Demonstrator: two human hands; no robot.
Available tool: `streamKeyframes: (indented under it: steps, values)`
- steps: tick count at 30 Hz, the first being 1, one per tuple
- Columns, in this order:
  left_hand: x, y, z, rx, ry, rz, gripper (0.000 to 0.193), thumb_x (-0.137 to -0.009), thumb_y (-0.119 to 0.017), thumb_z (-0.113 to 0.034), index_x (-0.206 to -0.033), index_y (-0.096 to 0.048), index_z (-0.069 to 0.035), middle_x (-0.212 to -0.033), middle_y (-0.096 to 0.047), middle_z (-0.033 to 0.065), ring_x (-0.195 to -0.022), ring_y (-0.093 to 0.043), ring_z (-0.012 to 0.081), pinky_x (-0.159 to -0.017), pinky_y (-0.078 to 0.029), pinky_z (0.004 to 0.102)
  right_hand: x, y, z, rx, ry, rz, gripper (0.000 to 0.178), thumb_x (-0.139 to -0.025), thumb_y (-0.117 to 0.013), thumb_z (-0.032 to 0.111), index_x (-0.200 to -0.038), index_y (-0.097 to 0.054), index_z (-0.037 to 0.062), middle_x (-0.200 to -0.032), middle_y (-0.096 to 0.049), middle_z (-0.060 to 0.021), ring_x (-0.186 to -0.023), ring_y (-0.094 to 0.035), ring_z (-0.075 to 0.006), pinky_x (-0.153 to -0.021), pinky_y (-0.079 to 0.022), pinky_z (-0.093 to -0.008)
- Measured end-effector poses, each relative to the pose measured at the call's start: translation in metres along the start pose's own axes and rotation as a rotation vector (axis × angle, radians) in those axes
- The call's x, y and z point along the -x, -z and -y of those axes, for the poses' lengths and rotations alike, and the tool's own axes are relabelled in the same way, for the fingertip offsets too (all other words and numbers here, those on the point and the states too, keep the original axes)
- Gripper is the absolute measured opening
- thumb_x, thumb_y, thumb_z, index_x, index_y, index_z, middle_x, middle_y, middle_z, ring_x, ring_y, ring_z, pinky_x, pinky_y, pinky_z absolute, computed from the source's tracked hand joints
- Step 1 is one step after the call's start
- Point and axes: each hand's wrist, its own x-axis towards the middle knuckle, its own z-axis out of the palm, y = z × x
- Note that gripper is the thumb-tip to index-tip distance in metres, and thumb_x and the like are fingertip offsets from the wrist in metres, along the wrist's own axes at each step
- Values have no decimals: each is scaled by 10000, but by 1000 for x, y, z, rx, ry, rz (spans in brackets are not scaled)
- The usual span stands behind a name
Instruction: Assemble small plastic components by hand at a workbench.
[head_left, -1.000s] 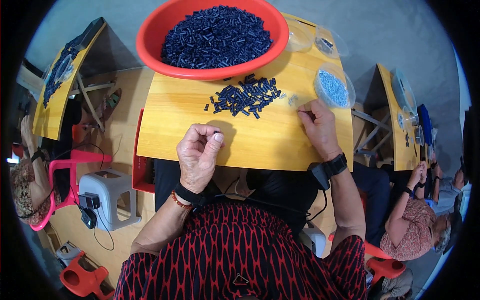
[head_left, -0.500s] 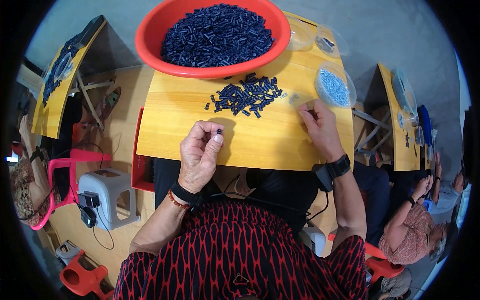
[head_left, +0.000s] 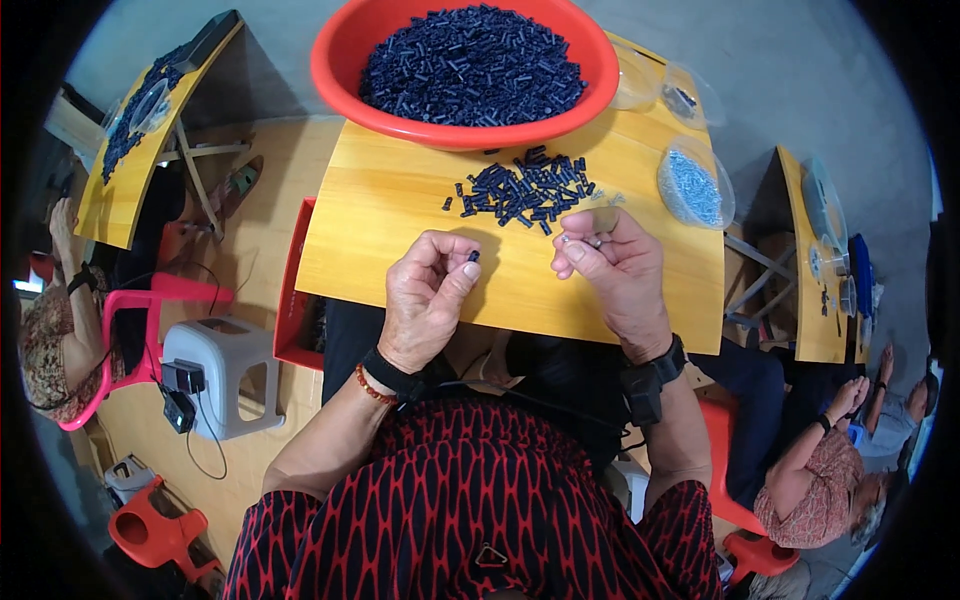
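Note:
My left hand hovers over the yellow wooden table and pinches a small dark blue tube piece between thumb and forefinger. My right hand is raised close beside it, its fingertips closed on a tiny pale part that is too small to make out. Just beyond both hands lies a loose pile of dark blue tube pieces. Behind the pile stands a big red basin heaped with the same blue pieces.
A clear round dish of light blue bits sits at the table's right, with other clear dishes behind it. A white stool and pink chair stand at left. Other people work at neighbouring yellow tables.
My right hand has drawn back from the table near the pile and come toward my left hand. My left hand has shifted right and turned, now showing the blue piece at its fingertips.

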Motion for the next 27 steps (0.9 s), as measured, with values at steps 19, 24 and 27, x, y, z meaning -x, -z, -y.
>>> streamKeyframes:
  steps: [19,24,27]
  values:
    - [-2,2,-4,73,3,15,122,-895,-652,0,-980,-565,-8,-843,-614,8,-762,-579,61,-717,-496,211,-19,-49,-7,483,220,212,109,-827,-644,-64,-927,-640,-23,-806,-597,-79,-708,-612,-157,-623,-487,-275]
    - [-3,3,-2,56,-6,24,122,-895,-656,-6,-978,-566,-7,-848,-617,22,-745,-590,77,-717,-507,221,-21,-46,-4,630,262,230,97,-815,-655,-38,-903,-631,-6,-783,-626,-106,-699,-642,-232,-617,-500,-325]
    - [-2,4,-3,58,3,21,114,-896,-656,-9,-973,-573,-1,-845,-626,24,-740,-591,74,-703,-508,219,-22,-48,5,759,289,268,100,-809,-660,-23,-900,-635,9,-768,-629,-115,-707,-648,-268,-618,-502,-342]
